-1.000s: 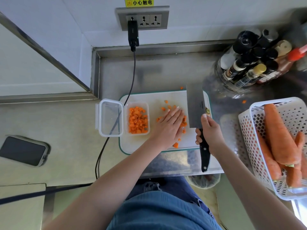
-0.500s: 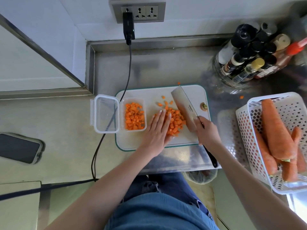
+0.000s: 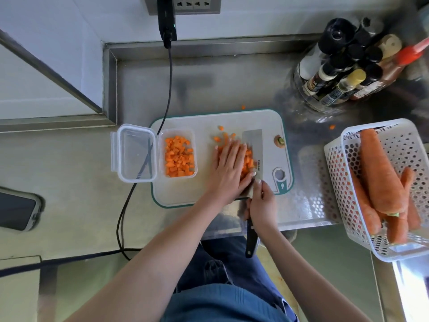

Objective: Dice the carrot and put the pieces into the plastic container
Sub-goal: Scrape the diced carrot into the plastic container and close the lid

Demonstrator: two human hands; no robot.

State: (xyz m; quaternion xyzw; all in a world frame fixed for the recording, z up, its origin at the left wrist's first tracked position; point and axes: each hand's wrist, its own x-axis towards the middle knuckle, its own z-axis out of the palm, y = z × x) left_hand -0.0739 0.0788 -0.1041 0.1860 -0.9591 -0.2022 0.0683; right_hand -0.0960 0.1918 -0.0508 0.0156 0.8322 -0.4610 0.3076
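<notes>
A pile of diced carrot (image 3: 248,161) lies on the white cutting board (image 3: 204,191). My left hand (image 3: 228,166) lies flat with straight fingers over the pile's left side. My right hand (image 3: 261,205) grips the black handle of a cleaver (image 3: 253,145), whose blade lies against the pile's right side. A clear plastic container (image 3: 180,133) at the board's left end holds several carrot dice, and its hinged lid (image 3: 135,153) lies open to the left. A few loose dice (image 3: 220,135) sit beyond my fingers. A carrot top (image 3: 279,141) lies at the board's right.
A white perforated basket (image 3: 336,159) at the right holds several whole carrots. Bottles (image 3: 343,73) crowd the back right corner. A black cable (image 3: 170,84) runs from the wall socket across the lid to the counter's front. A phone (image 3: 18,209) lies at the left.
The cleaver has swung from slanted to straight along the pile's right side. My left hand has slid right onto the diced carrot, so the pile is squeezed between hand and blade.
</notes>
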